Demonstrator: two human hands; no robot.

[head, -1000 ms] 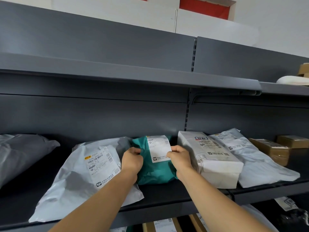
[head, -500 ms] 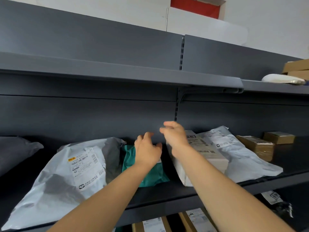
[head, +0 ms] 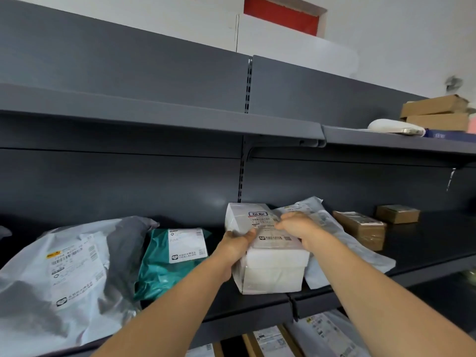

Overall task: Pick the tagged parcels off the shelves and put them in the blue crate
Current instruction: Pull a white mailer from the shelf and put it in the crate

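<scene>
Both hands are clamping the white box (head: 268, 251) on the middle shelf (head: 425, 256), left hand (head: 235, 247) at its 9 o'clock, right hand (head: 300, 228) at 1 o'clock, so I'm guessing lift-off is coming, then finding the crate, which isn't showing anywhere.

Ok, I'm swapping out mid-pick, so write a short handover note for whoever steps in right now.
Left hand: gripping the left edge of the white rectangular wrapped parcel on the dark grey metal middle shelf.
Right hand: pressed on that parcel's top label; parcel not lifted.
Teal plastic mailer bag lies just left of it; large grey-white poly bag further left.
Blue crate: out of view.
Left: lift the parcel, crate it.
</scene>
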